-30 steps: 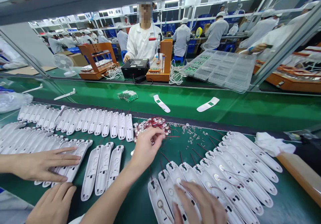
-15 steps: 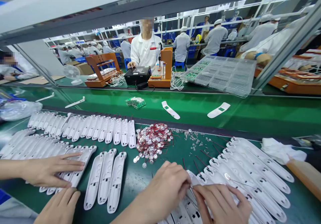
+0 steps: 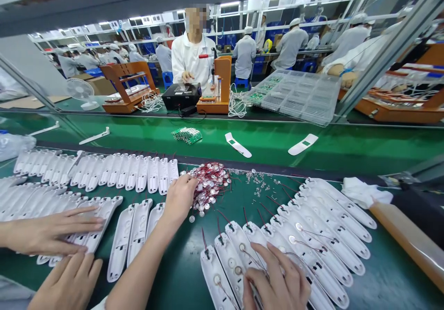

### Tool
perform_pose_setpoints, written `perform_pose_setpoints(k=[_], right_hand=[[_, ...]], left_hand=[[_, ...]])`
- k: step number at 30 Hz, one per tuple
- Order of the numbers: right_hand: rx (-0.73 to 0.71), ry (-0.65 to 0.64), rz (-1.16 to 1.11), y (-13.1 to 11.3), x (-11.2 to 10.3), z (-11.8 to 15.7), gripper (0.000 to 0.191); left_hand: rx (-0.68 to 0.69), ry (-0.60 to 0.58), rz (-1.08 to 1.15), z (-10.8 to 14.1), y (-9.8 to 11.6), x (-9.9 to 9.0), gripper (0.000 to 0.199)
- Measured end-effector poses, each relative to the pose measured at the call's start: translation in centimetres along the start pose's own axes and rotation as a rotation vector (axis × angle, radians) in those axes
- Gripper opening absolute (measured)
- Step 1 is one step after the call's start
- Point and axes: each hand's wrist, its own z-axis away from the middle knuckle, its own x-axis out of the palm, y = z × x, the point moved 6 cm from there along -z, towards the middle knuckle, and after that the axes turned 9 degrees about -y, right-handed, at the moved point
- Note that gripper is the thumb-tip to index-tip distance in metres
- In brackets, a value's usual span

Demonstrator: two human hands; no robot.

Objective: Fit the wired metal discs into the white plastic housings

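Note:
My left hand (image 3: 181, 199) is at the left edge of a pile of small round metal discs with red wires (image 3: 211, 182). Its fingers are curled together, and their tips are hidden against the pile. My right hand (image 3: 279, 275) rests over a fanned row of white plastic housings (image 3: 312, 226), fingers spread and fingertips touching them. A wired disc (image 3: 242, 247) sits inside a housing beside my index finger. Discs also lie in several other housings, and dark red wires stick out of their top ends.
A co-worker's hands (image 3: 52, 233) touch more housings at the left. Loose small clear parts (image 3: 258, 180) lie right of the pile. Green circuit boards (image 3: 187, 135) and two white covers (image 3: 303, 144) lie on the green strip behind. A white cloth (image 3: 366, 192) is at the right.
My left hand has left the housings beside my right hand and moved up and left to the disc pile. My right hand has shifted left and down, its fingers spreading. The view has shifted slightly.

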Motion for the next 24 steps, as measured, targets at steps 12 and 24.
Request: perform_pose_setpoints(k=[12, 24], right_hand=[[0.112, 0.021, -0.102, -0.5, 2.2, 0.0, 0.027], [-0.063, -0.079, 0.008, -1.5, 2.2, -0.4, 0.035]], left_hand=[[0.085, 0.351, 0.12, 0.7, 2.0, -4.4, 0.02], [0.112, 0.335, 0.343, 0.3, 2.9, -5.7, 0.014]])
